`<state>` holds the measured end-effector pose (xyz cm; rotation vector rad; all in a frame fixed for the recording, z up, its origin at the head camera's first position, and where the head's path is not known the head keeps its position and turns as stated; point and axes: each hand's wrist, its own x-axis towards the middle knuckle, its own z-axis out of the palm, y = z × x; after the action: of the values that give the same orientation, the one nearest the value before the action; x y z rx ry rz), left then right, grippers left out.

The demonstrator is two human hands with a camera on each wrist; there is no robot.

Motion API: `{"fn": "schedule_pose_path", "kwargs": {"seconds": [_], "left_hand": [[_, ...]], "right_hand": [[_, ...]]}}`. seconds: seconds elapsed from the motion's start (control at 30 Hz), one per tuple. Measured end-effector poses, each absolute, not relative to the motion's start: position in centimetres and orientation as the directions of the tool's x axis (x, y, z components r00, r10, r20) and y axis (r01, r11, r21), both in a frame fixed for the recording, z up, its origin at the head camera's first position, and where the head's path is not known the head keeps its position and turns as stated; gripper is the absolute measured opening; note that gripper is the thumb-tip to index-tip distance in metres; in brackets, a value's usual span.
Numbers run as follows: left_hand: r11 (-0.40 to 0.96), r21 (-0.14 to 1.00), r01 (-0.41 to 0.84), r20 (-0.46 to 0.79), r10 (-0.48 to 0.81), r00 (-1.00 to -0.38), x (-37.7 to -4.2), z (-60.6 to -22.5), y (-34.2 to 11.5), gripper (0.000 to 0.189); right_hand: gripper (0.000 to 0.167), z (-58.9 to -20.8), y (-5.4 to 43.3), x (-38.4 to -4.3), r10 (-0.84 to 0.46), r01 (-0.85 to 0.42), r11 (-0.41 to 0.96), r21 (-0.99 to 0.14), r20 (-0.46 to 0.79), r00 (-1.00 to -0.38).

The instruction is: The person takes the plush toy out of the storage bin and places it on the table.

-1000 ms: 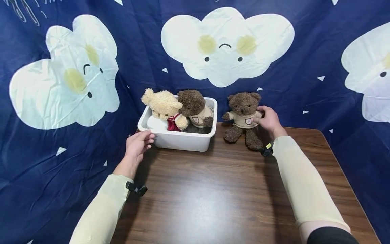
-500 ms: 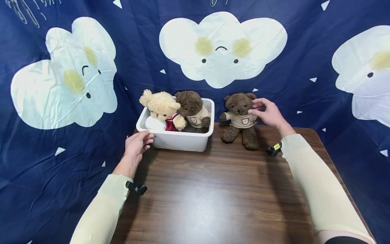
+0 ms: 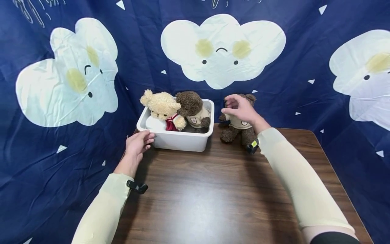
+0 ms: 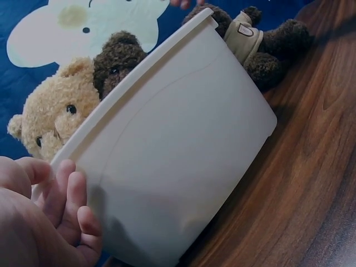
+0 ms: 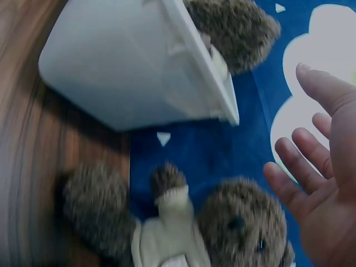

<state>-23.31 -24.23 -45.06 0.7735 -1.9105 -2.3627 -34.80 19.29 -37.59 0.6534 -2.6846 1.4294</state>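
My left hand (image 3: 136, 144) holds the near left corner of a white plastic bin (image 3: 179, 141), its thumb and fingers at the rim in the left wrist view. Inside the bin sit a cream teddy bear (image 3: 161, 103) with red clothing and a dark brown teddy bear (image 3: 189, 103) in a beige shirt. Another brown teddy bear (image 3: 230, 135) in a beige shirt sits right of the bin, against the backdrop. My right hand (image 3: 243, 109) hovers in front of that bear's head, partly hiding it. In the right wrist view its fingers are loosely spread, holding nothing.
A brown wood-grain table (image 3: 195, 189) extends in front of the bin. Dark blue cloth with white clouds (image 3: 223, 44) hangs behind and at both sides. A white rounded item (image 3: 156, 123) lies in the bin's left part.
My right hand has let go of the brown teddy bear's side and moved left across its head. The left hand stays on the bin.
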Motion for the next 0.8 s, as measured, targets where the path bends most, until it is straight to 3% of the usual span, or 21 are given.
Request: {"fn": "schedule_pose_path", "kwargs": {"seconds": [0.17,0.43,0.8], "left_hand": [[-0.274,0.912,-0.306,-0.379,-0.275,-0.883,-23.1,-44.6,-24.4,0.014],[-0.258,0.914,-0.312,-0.374,-0.245,-0.894,-23.1,-44.1,-24.2,0.013],[-0.242,0.93,-0.278,-0.342,-0.288,-0.894,-23.4,-45.0,-24.4,0.012]], "right_hand": [[0.058,-37.6,16.0,-35.7,-0.373,-0.355,0.461,-0.813,0.186,-0.909],[0.08,-38.6,12.1,-37.0,-0.395,-0.28,0.493,-0.824,0.075,-0.916],[0.096,-39.5,8.2,-38.2,-0.393,-0.28,0.557,-0.782,0.05,-0.918]]}}
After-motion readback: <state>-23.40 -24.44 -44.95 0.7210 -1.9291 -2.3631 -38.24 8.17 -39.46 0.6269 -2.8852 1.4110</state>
